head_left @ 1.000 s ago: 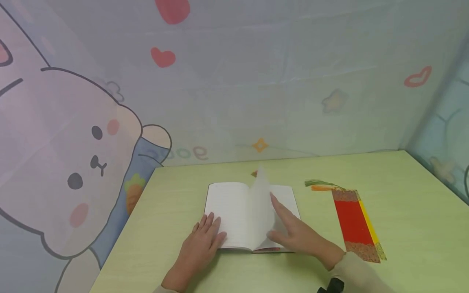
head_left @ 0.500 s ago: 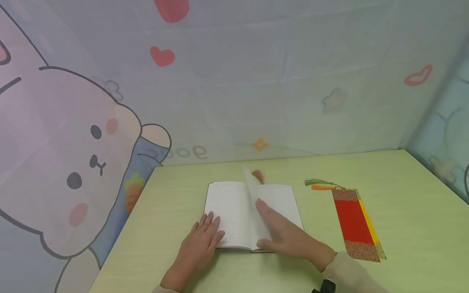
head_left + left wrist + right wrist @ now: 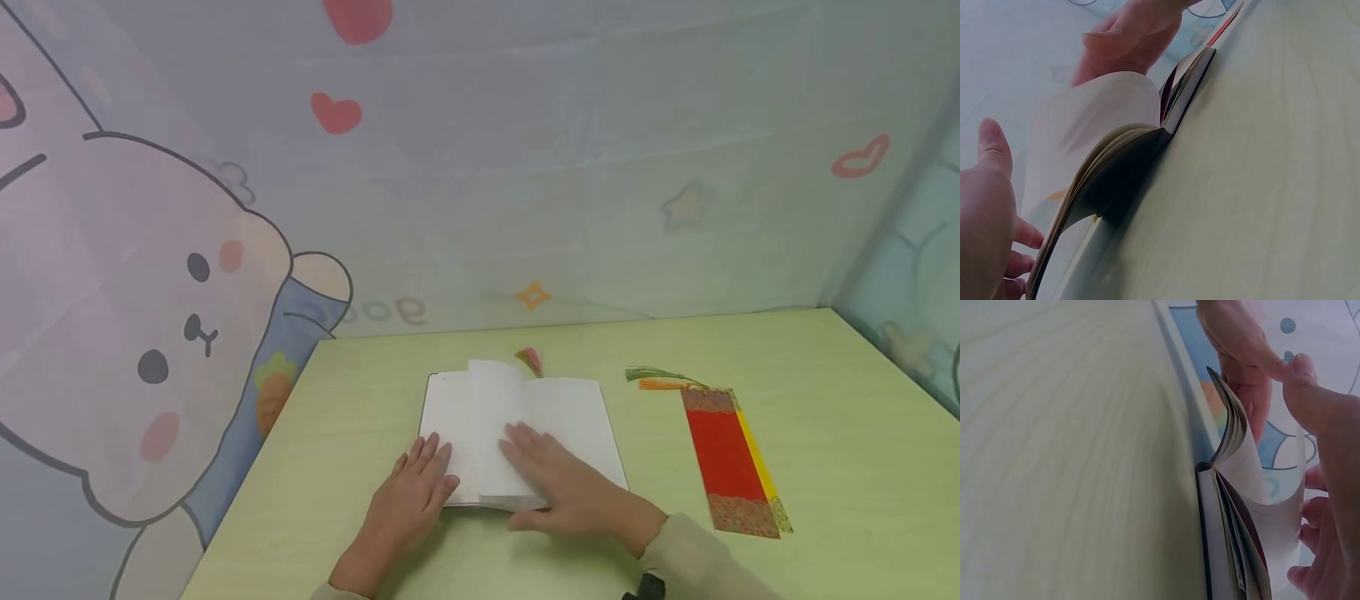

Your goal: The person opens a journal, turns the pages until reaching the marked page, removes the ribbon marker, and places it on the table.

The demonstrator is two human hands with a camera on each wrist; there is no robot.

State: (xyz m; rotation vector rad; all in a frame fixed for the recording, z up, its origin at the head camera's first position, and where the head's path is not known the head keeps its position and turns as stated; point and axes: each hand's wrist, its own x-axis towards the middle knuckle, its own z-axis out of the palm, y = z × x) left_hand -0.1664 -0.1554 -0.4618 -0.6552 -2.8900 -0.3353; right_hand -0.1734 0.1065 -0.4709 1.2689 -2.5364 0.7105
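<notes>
A notebook (image 3: 581,408) lies spread on the table, its pages white. My left hand (image 3: 411,493) rests on the left page near its lower outer corner, fingers extended. With straight fingers my right hand (image 3: 573,485) touches a turning page (image 3: 495,417), which curves over the left page. In the right wrist view, that hand (image 3: 1332,469) has its fingertips against the curled sheet (image 3: 1279,519). A pink and green tassel (image 3: 529,360) sticks out past the notebook's top edge. Something dark red (image 3: 1167,97) shows between the pages in the left wrist view.
Right of the notebook, a red bookmark (image 3: 723,454) partly covers a yellow bookmark (image 3: 757,458). Their green tassel (image 3: 660,373) and orange tassel (image 3: 660,384) point left. The pale green table (image 3: 847,417) meets a printed cloth backdrop (image 3: 600,208) at the back.
My right hand has moved left, carrying the page over from upright onto the left side. The pink tassel behind it has come into full view. My left hand has stayed in place.
</notes>
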